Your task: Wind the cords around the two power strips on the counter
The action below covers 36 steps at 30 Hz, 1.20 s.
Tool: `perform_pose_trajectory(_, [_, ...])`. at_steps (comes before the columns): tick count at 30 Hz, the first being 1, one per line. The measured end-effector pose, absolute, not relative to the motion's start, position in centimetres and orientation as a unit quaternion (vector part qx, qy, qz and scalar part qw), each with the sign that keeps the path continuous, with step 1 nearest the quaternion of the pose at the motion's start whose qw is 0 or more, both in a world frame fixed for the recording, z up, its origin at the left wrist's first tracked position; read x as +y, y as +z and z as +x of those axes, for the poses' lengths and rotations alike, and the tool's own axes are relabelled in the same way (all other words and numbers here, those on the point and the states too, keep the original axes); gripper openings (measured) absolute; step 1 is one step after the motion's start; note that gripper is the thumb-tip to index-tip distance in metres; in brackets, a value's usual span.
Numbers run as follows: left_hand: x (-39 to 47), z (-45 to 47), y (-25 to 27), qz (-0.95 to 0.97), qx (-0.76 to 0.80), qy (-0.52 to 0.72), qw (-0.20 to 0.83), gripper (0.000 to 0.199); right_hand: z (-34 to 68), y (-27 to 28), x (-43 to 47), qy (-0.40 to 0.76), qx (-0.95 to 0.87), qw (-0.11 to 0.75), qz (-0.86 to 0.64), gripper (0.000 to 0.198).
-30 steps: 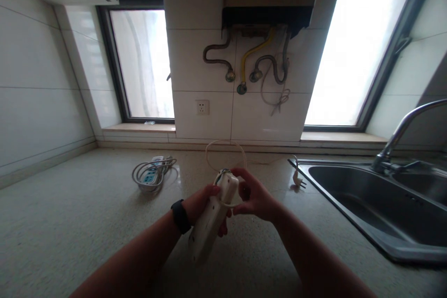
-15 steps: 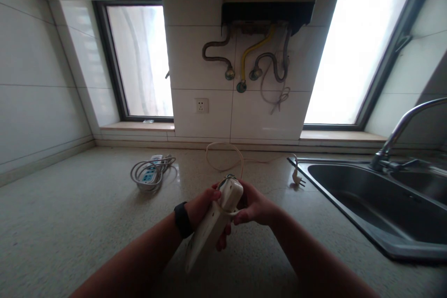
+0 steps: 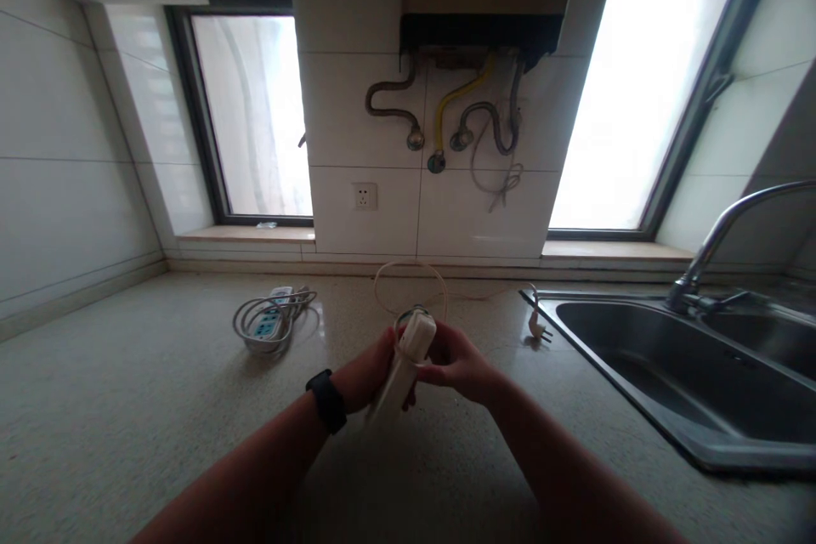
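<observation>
A white power strip [image 3: 403,367] is held upright and edge-on above the speckled countertop [image 3: 127,408]. My left hand [image 3: 366,376], with a black band on its wrist, grips the strip's body. My right hand [image 3: 460,365] pinches the strip's pale cord [image 3: 411,280] against the strip's upper end. The cord loops up behind the strip and trails right across the counter to its plug [image 3: 537,325], which lies beside the sink.
A second power strip with a coiled grey cord [image 3: 271,321] lies at the back left of the counter. A steel sink [image 3: 688,382] with a tap [image 3: 720,238] fills the right side. A wall socket [image 3: 364,196] and several hoses [image 3: 446,115] are on the tiled back wall.
The power strip has been turned from showing its broad face to edge-on and drawn a little closer. My right hand has closed in against its upper end with the cord.
</observation>
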State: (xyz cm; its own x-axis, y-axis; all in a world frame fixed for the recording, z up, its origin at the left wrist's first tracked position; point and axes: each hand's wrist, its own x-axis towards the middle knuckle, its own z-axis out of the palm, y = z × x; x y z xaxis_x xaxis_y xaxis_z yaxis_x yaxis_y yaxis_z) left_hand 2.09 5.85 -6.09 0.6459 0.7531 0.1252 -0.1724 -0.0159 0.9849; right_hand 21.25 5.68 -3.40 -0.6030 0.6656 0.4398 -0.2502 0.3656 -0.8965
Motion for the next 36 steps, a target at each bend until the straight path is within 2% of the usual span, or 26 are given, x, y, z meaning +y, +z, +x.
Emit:
perform_pose_trajectory(5, [5.6, 2.2, -5.1, 0.662, 0.248, 0.427, 0.564, 0.072, 21.9, -3.7, 6.9, 0.434, -0.712, 0.482, -0.269, 0.05])
perform_pose_trajectory(9, [5.1, 2.6, -5.3, 0.709, 0.233, 0.445, 0.495, 0.113, 22.2, -4.0, 7.5, 0.416, -0.705, 0.493, -0.295, 0.053])
perform_pose_trajectory(10, [5.1, 2.8, -5.5, 0.717, 0.233, 0.454, 0.475, 0.116, 22.2, -4.0, 7.5, 0.414, -0.709, 0.488, -0.296, 0.053])
perform_pose_trajectory(18, [5.0, 3.0, -5.3, 0.77, 0.259, 0.476, 0.337, 0.09, 22.3, -3.3, 7.2, 0.417, -0.721, 0.477, -0.28, 0.053])
perform_pose_trajectory(23, [5.1, 3.0, -5.1, 0.785, 0.309, 0.459, 0.28, 0.087, 22.5, -3.1, 7.4, 0.385, -0.738, 0.466, -0.3, 0.045])
perform_pose_trajectory(27, [5.6, 2.8, -5.5, 0.787, 0.34, 0.463, 0.224, 0.091, 22.3, -3.2, 7.1, 0.312, -0.744, 0.439, -0.395, 0.045])
perform_pose_trajectory(30, [6.1, 2.5, -5.7, 0.783, 0.382, 0.462, 0.165, 0.094, 21.5, -3.6, 6.4, 0.252, -0.746, 0.43, -0.442, 0.029])
perform_pose_trajectory(36, [5.9, 2.7, -5.7, 0.759, 0.409, 0.492, 0.12, 0.082, 19.6, -4.3, 5.1, 0.246, -0.786, 0.397, -0.406, 0.028])
